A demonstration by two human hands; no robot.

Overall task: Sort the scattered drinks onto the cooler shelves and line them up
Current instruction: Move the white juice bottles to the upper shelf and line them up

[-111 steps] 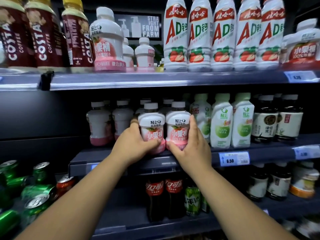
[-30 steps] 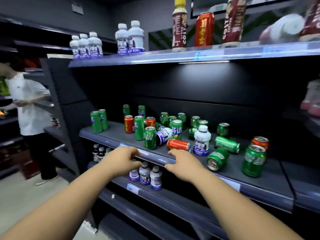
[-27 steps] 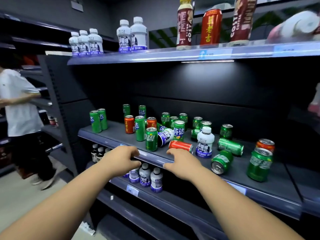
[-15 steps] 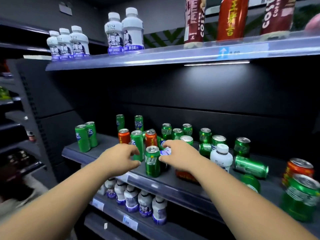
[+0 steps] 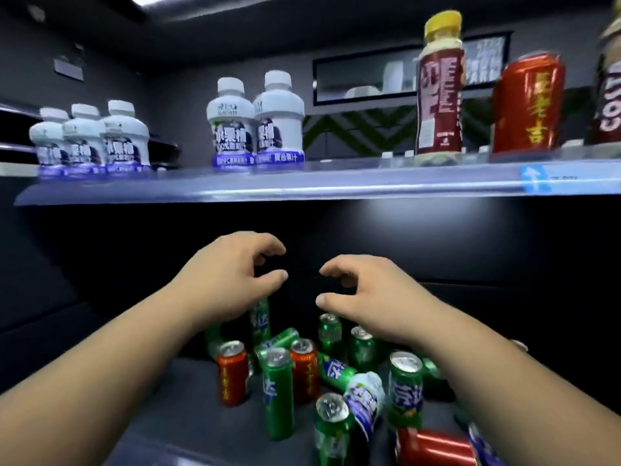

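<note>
Several green cans and red cans stand and lie scattered on the dark middle shelf. A white bottle with a purple label lies tipped among them. My left hand and my right hand hover side by side above the back of the pile. Their fingers are loosely curled with a gap between thumb and fingers, and neither holds anything.
The lit upper shelf carries white bottles with purple labels at left and centre, a brown coffee bottle and a tall red can at right. Another red can lies at the lower right.
The view has moved closer and lower into the middle shelf. Both hands have risen from the front cans and reach deeper over the pile, empty.
</note>
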